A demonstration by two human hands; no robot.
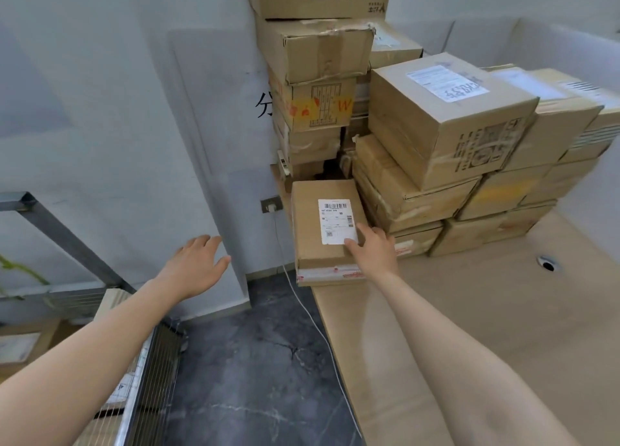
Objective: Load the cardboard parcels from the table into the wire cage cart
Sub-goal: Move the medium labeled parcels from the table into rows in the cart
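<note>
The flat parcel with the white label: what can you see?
The flat parcel is brown cardboard, lying label-up on the table, at its left edge. Red-printed white tape runs along its near side. The right hand rests on its top, fingertips on the white barcode label. Stacked boxes stand right of and behind it.

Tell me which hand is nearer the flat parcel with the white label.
Right. The right hand rests on the flat parcel near its label; the left hand hangs in the air to its left, apart.
</note>
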